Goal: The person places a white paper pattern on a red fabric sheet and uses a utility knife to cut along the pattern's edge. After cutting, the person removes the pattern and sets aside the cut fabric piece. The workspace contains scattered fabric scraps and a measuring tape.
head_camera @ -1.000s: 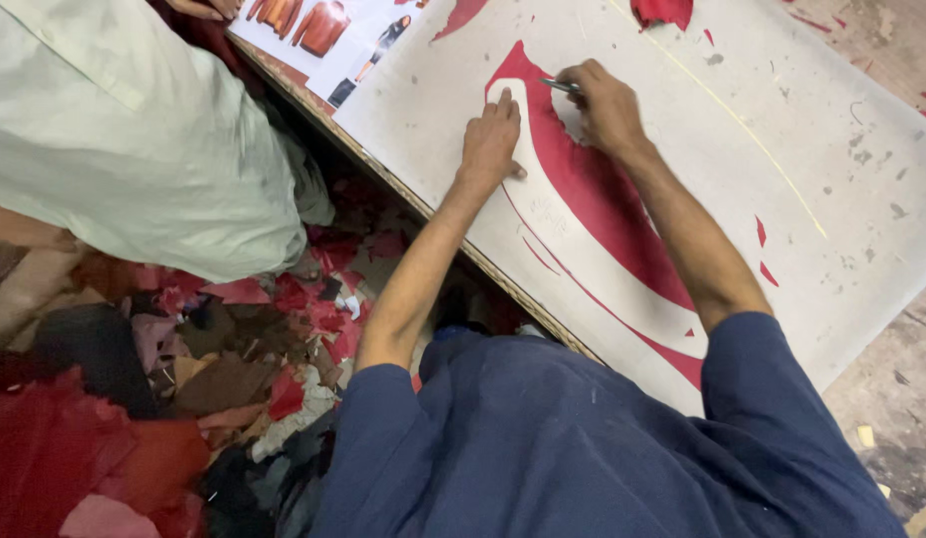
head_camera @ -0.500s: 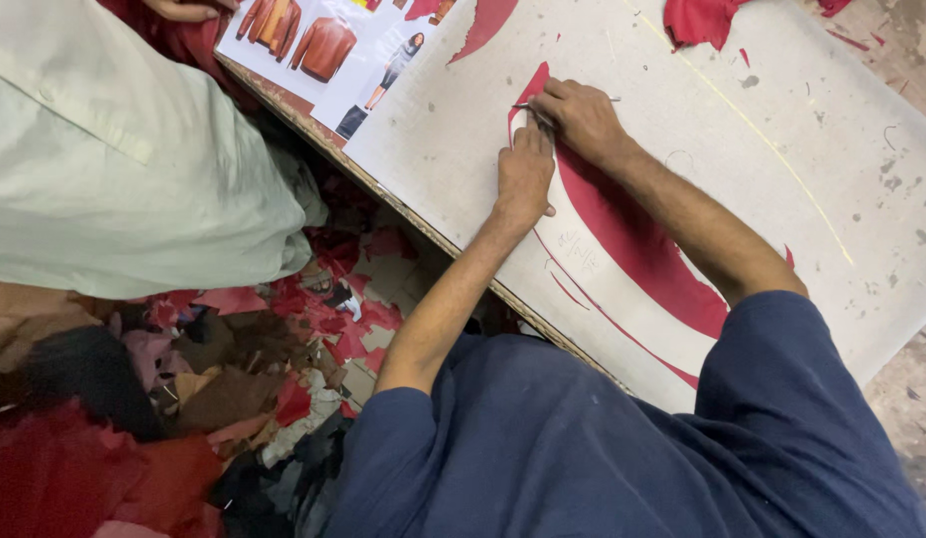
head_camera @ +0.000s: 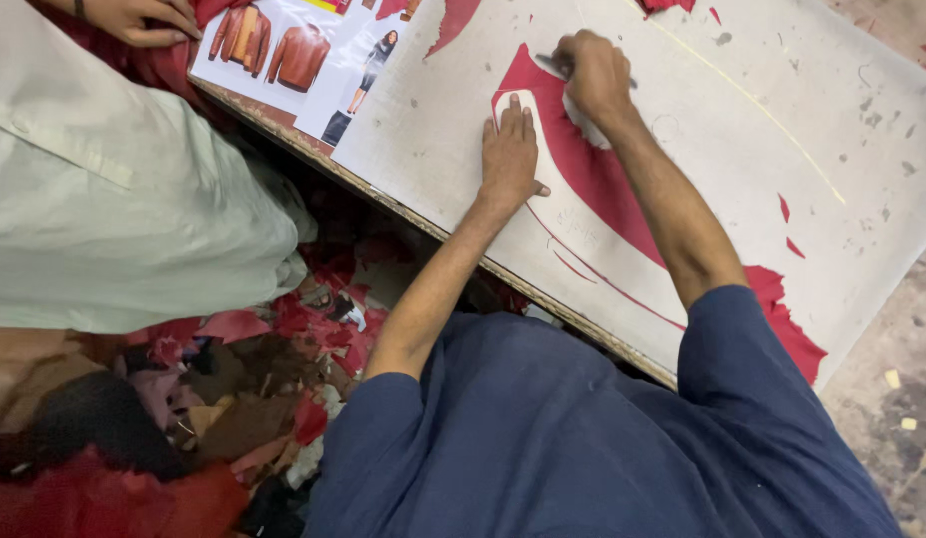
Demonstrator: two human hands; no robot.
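Note:
A long curved piece of red leather (head_camera: pixel 622 199) lies on the white cutting board (head_camera: pixel 842 130). A pale curved pattern piece (head_camera: pixel 573 229) rests on top of it. My left hand (head_camera: pixel 510 149) presses flat on the pattern's upper end, fingers together. My right hand (head_camera: pixel 593 72) is closed around a thin dark tool (head_camera: pixel 556 66), its tip at the top edge of the red leather, just above my left hand's fingertips.
Another person in a pale green shirt (head_camera: pixel 104 209) stands at the left, one hand (head_camera: pixel 134 18) near printed pictures of jackets (head_camera: pixel 284 50) at the board's corner. Red, brown and white scraps (head_camera: pixel 244 389) cover the floor below the board's edge. Small red offcuts (head_camera: pixel 792 224) dot the board.
The view has drifted, so the board sits lower in frame. My left hand slid up along the pattern toward my right hand, which keeps the tool at the leather's top end.

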